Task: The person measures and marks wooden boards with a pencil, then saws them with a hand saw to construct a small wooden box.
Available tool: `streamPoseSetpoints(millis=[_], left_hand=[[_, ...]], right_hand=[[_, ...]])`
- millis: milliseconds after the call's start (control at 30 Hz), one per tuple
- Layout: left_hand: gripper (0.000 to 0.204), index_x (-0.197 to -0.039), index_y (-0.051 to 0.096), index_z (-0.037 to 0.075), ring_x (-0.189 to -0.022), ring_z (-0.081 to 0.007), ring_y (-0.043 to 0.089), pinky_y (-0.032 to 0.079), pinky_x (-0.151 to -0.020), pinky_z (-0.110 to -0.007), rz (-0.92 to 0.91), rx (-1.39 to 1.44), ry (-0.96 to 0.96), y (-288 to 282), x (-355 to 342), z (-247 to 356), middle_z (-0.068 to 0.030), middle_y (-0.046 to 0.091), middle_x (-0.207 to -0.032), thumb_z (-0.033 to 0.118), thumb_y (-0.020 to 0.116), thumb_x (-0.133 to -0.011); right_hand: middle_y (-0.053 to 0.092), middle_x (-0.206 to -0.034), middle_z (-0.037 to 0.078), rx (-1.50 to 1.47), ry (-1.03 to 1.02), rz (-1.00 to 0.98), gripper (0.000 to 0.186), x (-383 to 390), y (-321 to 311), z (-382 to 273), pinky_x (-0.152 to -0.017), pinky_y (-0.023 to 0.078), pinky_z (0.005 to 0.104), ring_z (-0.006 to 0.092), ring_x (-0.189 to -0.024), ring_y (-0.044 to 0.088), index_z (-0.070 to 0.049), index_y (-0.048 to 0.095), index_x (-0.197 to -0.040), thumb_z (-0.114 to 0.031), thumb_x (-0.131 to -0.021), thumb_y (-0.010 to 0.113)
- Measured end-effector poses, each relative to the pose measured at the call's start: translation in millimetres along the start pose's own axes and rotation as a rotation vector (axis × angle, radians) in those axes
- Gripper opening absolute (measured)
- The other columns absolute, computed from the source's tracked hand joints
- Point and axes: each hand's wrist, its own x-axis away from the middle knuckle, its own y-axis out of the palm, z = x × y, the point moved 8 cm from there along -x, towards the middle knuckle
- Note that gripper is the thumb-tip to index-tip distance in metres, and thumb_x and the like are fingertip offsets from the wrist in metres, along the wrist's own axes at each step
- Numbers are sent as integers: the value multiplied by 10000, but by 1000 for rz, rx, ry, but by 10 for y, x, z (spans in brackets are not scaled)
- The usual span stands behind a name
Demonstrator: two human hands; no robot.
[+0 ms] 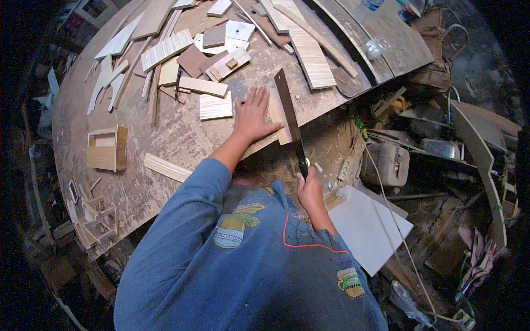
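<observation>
My left hand (255, 116) lies with fingers spread on the worn worktable (182, 140) near its front edge, its thumb reaching onto a narrow pale wooden strip (282, 135) that sticks slightly out over the edge. My right hand (309, 187) grips the black handle of a handsaw (290, 110). The long dark blade slants up and away across the strip, just right of my left thumb, its tip over the tabletop. Whether the teeth touch the wood I cannot tell.
Wood offcuts (165, 49) crowd the back of the table, with a small open wooden box (106, 148) and small frames (102, 212) at left. Below the right edge are a jerrycan (386, 165), a white panel (367, 231), a cord and scraps.
</observation>
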Motion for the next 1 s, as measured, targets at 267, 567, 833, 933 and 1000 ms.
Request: streamPoseSetpoints(millis=[267, 567, 833, 933, 1000], left_hand=[[1064, -1440, 313, 71, -1399, -289, 249, 264, -1021, -556, 14, -16, 5, -6, 5, 8, -109, 299, -1506, 686, 636, -634], [952, -1372, 418, 41, -1393, -297, 265, 247, -1026, -515, 24, 34, 17, 25, -7, -24, -152, 335, -1479, 546, 655, -600], [944, -1373, 420, 59, -1399, -304, 251, 249, -1027, -538, -31, 23, 3, 20, -20, -20, -160, 329, -1482, 527, 661, -590], [934, -1362, 437, 46, -1390, -292, 264, 261, -1013, -486, -27, -7, 2, 9, -13, -14, -132, 325, -1488, 526, 675, -597], [975, -1382, 406, 48, -1389, -291, 266, 259, -1015, -508, -16, -7, 1, -1, -9, -8, -127, 332, -1484, 559, 677, -597]], right_hand=[[581, -747, 292, -22, -3, -56, 264, 29, 12, -14, -592, 430, 558, 498, -703, 569, -14, 411, -1048, -200, -912, 539], [599, -732, 272, 217, 62, -86, 229, 48, 26, -44, -599, 457, 557, 475, -691, 586, -32, 410, -1001, -199, -908, 537], [610, -723, 265, 292, 78, -115, 253, 36, 68, -9, -599, 468, 557, 470, -692, 601, -31, 401, -1043, -207, -909, 524], [609, -725, 272, 257, 77, -108, 263, 28, 39, -35, -602, 465, 561, 477, -690, 596, -25, 404, -1048, -214, -911, 523], [602, -717, 281, 211, 66, -95, 253, 12, 14, -43, -598, 457, 566, 485, -686, 591, -20, 406, -1030, -208, -912, 526]])
